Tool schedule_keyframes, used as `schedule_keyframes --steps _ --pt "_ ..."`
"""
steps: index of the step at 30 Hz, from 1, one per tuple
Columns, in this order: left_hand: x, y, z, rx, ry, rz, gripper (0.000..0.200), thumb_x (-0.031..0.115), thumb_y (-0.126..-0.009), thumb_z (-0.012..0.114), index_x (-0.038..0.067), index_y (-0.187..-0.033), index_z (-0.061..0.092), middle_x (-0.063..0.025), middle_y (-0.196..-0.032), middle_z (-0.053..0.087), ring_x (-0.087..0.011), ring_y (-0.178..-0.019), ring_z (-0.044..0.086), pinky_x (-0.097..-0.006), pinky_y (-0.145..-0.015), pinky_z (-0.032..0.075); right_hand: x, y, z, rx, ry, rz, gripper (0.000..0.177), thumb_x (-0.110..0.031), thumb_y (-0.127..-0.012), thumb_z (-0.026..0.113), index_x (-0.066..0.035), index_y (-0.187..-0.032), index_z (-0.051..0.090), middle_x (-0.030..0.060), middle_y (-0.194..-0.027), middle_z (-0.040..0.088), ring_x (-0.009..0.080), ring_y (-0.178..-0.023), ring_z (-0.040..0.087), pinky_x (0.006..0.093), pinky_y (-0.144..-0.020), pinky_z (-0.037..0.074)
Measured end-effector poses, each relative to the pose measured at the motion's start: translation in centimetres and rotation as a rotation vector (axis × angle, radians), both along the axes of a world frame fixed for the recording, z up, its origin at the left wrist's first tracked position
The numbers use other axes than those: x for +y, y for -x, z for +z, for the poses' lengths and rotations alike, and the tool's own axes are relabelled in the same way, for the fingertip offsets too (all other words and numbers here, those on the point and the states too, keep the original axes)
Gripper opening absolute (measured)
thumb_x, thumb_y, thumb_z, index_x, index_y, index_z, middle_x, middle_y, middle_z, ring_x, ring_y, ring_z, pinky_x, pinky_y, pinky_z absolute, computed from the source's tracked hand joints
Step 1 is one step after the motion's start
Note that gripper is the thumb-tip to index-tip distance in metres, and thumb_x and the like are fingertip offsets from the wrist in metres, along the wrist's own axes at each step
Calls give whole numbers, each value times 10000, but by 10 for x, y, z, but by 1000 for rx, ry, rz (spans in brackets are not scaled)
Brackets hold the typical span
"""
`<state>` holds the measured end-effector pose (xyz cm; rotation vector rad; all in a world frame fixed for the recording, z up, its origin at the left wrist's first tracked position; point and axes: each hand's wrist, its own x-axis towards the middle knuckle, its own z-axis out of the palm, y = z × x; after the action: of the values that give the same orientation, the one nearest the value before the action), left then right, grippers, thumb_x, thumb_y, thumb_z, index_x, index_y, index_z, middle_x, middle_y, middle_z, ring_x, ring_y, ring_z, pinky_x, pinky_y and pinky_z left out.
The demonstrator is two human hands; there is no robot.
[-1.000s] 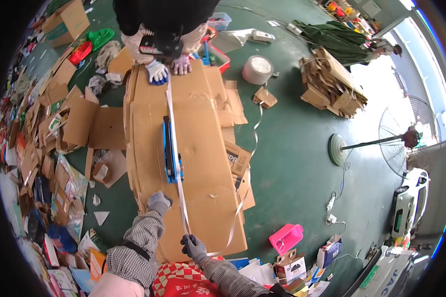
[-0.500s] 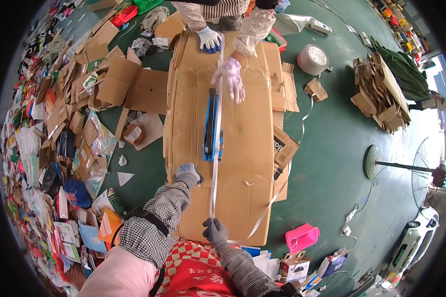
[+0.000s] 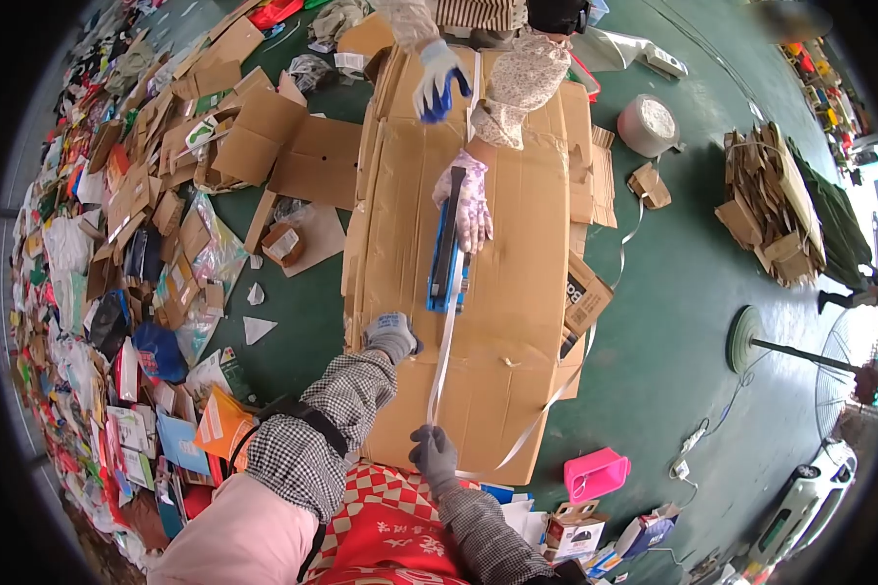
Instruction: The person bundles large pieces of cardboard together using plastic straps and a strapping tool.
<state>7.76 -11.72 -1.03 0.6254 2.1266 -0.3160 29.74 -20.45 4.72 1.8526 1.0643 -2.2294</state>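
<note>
A tall stack of flattened cardboard [image 3: 498,380] lies in front of me, a white strap [image 3: 445,356] running lengthwise over it. My left hand [image 3: 392,334], in a grey-blue glove, presses on the stack's left edge; its fingers are mostly hidden. Near the front edge, my right hand [image 3: 434,453] in a grey glove is closed on the strap. On top sits a blue and black strapping tool [image 3: 446,263], beside the strap. Across from me, a co-worker's right-side hand [image 3: 473,210] in a patterned glove is at the tool, while their other gloved hand [image 3: 439,86] hangs above the stack.
Loose cardboard and mixed waste [image 3: 117,263] pile up on the left. To the right are a strap roll [image 3: 647,125], a bundled cardboard stack [image 3: 771,210], a fan stand [image 3: 744,339] and a pink basket [image 3: 596,475]. The strap's tail [image 3: 585,361] trails along the right side.
The co-worker's patterned-glove hand has come down to the strapping tool. Their other hand has lifted off the cardboard. My hands keep their places; the view has shifted slightly.
</note>
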Motion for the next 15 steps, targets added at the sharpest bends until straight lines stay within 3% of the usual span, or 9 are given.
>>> schedule_keyframes --steps 3,4,5,6,8,9,10,12,15 --pt "-5 -4 6 50 -120 -49 310 355 -582 722 158 -820 694 -91 -827 664 -265 -783 643 -365 -628 507 -15 -1 -14 120 -29 -245 221 -242 -909 482 -42 -844 550 37 -499 482 102 -385 438 227 -374 351" --pt "-4 -5 -7 55 -48 -25 308 326 -595 692 140 -840 698 -113 -823 663 -276 -789 647 -372 -641 517 -15 -3 -16 107 -7 -186 220 -239 -910 482 -50 -819 549 30 -500 471 106 -364 421 241 -348 352" --pt "-7 -6 -7 78 -105 -49 295 298 -599 675 123 -835 695 -126 -817 661 -276 -811 647 -379 -665 520 -20 -11 -31 179 78 -250 171 -175 -923 418 -61 -857 529 77 -690 575 102 -403 449 246 -366 358" --pt "-8 -7 -9 62 -147 -8 307 291 -600 685 125 -858 692 -126 -866 661 -272 -845 643 -394 -685 518 -19 -13 -39 174 43 -198 188 -186 -924 419 -60 -824 514 83 -685 573 116 -393 456 244 -333 350" --pt "-1 -6 -3 -7 -23 15 342 278 -616 716 129 -921 674 -109 -941 655 -272 -894 631 -411 -720 514 -9 -4 -32 138 -31 -303 235 -242 -916 446 -64 -773 501 74 -538 525 130 -295 397 252 -271 317" --pt "-1 -5 -4 -4 -12 34 363 287 -619 720 127 -941 667 -106 -952 653 -271 -901 629 -414 -723 512 1 1 -24 163 -28 -315 228 -260 -882 514 -69 -758 496 80 -587 556 142 -313 438 261 -261 319" --pt "0 -5 -3 -16 -5 47 385 297 -623 724 125 -961 659 -103 -962 651 -271 -908 627 -417 -726 511 2 -11 -49 183 -71 -242 240 -268 -878 522 -66 -750 507 63 -511 510 135 -318 439 255 -265 314" --pt "0 -3 -4 -32 5 57 396 296 -626 723 125 -977 652 -99 -980 646 -271 -915 624 -424 -723 511 10 0 -34 178 -117 -223 258 -282 -877 525 -64 -739 516 38 -440 446 127 -315 433 245 -271 308" --pt "4 -2 5 -66 17 68 393 274 -629 722 126 -985 647 -94 -997 642 -270 -921 622 -427 -715 511 8 3 -41 152 -68 -278 278 -303 -877 527 -60 -740 518 24 -425 428 124 -314 428 240 -274 305"
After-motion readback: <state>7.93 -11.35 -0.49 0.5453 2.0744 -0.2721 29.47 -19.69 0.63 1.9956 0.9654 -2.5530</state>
